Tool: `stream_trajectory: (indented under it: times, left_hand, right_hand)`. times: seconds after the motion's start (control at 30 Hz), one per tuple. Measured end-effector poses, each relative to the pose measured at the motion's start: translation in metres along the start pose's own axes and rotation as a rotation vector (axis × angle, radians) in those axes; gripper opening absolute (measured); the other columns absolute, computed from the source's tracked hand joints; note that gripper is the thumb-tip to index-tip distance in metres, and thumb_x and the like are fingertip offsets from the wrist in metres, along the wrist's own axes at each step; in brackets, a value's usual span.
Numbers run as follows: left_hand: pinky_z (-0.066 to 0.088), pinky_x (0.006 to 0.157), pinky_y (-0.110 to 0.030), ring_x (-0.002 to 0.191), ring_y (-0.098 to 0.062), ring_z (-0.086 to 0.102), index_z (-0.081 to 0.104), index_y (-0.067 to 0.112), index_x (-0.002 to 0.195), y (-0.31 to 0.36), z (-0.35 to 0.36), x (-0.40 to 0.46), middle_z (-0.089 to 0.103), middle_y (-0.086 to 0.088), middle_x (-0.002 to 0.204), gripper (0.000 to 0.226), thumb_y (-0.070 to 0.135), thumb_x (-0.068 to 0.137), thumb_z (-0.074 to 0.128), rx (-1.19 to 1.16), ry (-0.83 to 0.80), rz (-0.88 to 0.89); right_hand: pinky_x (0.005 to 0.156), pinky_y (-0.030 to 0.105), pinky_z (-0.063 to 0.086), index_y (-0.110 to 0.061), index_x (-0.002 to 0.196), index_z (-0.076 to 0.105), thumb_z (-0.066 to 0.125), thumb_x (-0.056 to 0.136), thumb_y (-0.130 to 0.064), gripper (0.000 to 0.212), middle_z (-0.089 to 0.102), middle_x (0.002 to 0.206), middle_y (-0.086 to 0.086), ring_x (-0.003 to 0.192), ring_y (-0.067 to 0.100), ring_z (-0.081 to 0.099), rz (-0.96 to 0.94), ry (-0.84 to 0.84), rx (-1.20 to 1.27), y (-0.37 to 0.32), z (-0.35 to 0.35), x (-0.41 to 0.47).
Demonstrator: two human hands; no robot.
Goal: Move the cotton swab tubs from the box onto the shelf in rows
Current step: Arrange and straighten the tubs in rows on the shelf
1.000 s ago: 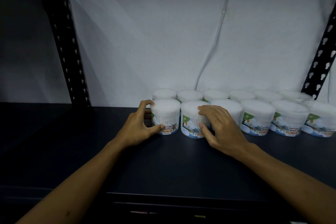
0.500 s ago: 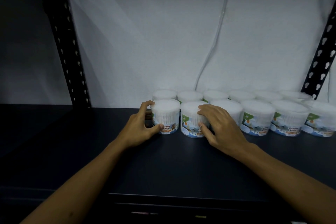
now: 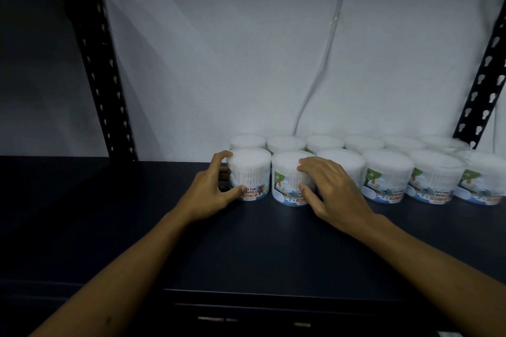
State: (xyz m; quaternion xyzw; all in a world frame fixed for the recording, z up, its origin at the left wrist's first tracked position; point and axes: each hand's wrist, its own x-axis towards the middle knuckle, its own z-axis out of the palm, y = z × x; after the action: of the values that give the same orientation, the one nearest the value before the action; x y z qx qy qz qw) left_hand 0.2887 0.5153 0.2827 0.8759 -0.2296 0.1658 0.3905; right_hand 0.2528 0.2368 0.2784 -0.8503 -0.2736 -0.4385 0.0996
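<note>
The left hand (image 3: 212, 191) grips the leftmost near-row tub (image 3: 250, 174); the right hand (image 3: 332, 191) grips its neighbour (image 3: 287, 180), both clear tubs packed with white swabs.

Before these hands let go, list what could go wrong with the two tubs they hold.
1. The left hand grips the end white-lidded clear plastic tub with bare dark shelf beside it; a hard nudge could slide it out of line.
2. The right hand wraps the second front-row tub, tight against the neighbouring tub; withdrawing fingers may drag or tip either.
3. Pushing back could shift the back row of tubs.
</note>
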Motion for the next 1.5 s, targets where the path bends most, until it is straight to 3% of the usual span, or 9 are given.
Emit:
stream_trajectory:
  times: [0.4, 0.57, 0.67, 0.77, 0.87, 1.0, 1.1, 1.2, 1.5]
  left_hand:
    - [0.046, 0.082, -0.013, 0.105, -0.006, 0.055, 0.020, 0.032, 0.142, 0.005, -0.001, -0.004, 0.055, -0.005, 0.132, 0.085, 0.030, 0.079, 0.077, -0.041, 0.012, -0.036]
    - [0.049, 0.098, -0.035, 0.115, -0.017, 0.056, 0.014, 0.030, 0.147, 0.004, -0.007, -0.018, 0.051, -0.007, 0.134, 0.089, 0.032, 0.081, 0.073, 0.037, -0.020, -0.119]
    - [0.049, 0.096, -0.036, 0.114, -0.019, 0.055, 0.026, 0.023, 0.144, 0.004, -0.010, -0.026, 0.053, -0.008, 0.132, 0.074, 0.033, 0.084, 0.067, 0.196, -0.064, -0.154]
    - [0.049, 0.089, -0.030, 0.107, -0.017, 0.057, 0.046, 0.016, 0.133, 0.009, -0.010, -0.031, 0.058, -0.006, 0.126, 0.052, 0.033, 0.087, 0.063, 0.344, -0.111, -0.159]
    - [0.049, 0.085, -0.029, 0.099, -0.016, 0.058, 0.060, 0.013, 0.118, 0.014, -0.008, -0.033, 0.063, -0.006, 0.118, 0.034, 0.030, 0.088, 0.063, 0.345, -0.106, -0.222]
    - [0.050, 0.087, -0.034, 0.101, -0.020, 0.058, 0.059, 0.015, 0.117, 0.023, -0.001, -0.033, 0.061, -0.006, 0.114, 0.051, 0.046, 0.078, 0.073, 0.242, -0.048, -0.404]
    - [0.050, 0.092, -0.039, 0.103, -0.024, 0.061, 0.058, 0.016, 0.118, 0.032, 0.008, -0.025, 0.063, -0.002, 0.118, 0.071, 0.063, 0.066, 0.073, 0.158, -0.044, -0.541]
    - [0.047, 0.096, -0.044, 0.100, -0.022, 0.063, 0.063, 0.023, 0.107, 0.039, 0.019, -0.022, 0.067, 0.001, 0.111, 0.064, 0.071, 0.064, 0.065, 0.251, -0.005, -0.555]
    - [0.048, 0.094, -0.045, 0.105, -0.022, 0.061, 0.061, 0.021, 0.114, 0.042, 0.024, -0.023, 0.065, 0.001, 0.116, 0.069, 0.070, 0.066, 0.068, 0.274, 0.049, -0.552]
  right_hand:
    - [0.106, 0.041, 0.037, -0.005, 0.117, 0.059, 0.055, 0.087, -0.023, 0.035, 0.057, 0.129, 0.014, 0.125, 0.029, 0.048, 0.002, 0.018, 0.010, -0.001, -0.006, -0.002]
    - [0.108, 0.040, 0.034, -0.005, 0.117, 0.059, 0.053, 0.085, -0.020, 0.036, 0.051, 0.135, 0.017, 0.129, 0.031, 0.043, 0.050, 0.056, -0.024, -0.004, -0.025, -0.016]
    - [0.104, 0.038, 0.038, -0.006, 0.116, 0.059, 0.056, 0.081, -0.013, 0.036, 0.054, 0.130, 0.013, 0.125, 0.028, 0.045, 0.101, 0.009, -0.030, -0.006, -0.038, -0.029]
    - [0.089, 0.035, 0.046, -0.010, 0.114, 0.059, 0.058, 0.085, -0.013, 0.029, 0.061, 0.115, 0.005, 0.110, 0.023, 0.054, 0.232, -0.126, 0.035, -0.009, -0.048, -0.038]
    - [0.078, 0.033, 0.048, -0.014, 0.111, 0.062, 0.055, 0.089, -0.019, 0.024, 0.063, 0.109, 0.001, 0.102, 0.019, 0.056, 0.334, -0.245, 0.041, -0.013, -0.052, -0.043]
    - [0.068, 0.036, 0.052, -0.019, 0.096, 0.070, 0.052, 0.089, -0.026, 0.020, 0.069, 0.094, -0.002, 0.084, 0.017, 0.062, 0.404, -0.444, 0.029, -0.020, -0.052, -0.040]
    - [0.065, 0.037, 0.053, -0.019, 0.086, 0.070, 0.053, 0.088, -0.026, 0.019, 0.068, 0.086, -0.002, 0.076, 0.013, 0.060, 0.431, -0.476, 0.054, -0.023, -0.052, -0.039]
    - [0.065, 0.038, 0.053, -0.018, 0.087, 0.069, 0.052, 0.088, -0.026, 0.020, 0.068, 0.086, -0.001, 0.074, 0.012, 0.059, 0.447, -0.490, 0.068, -0.024, -0.053, -0.039]
    - [0.064, 0.037, 0.054, -0.018, 0.090, 0.071, 0.052, 0.087, -0.027, 0.021, 0.069, 0.085, -0.001, 0.073, 0.013, 0.060, 0.481, -0.484, 0.096, -0.024, -0.052, -0.040]
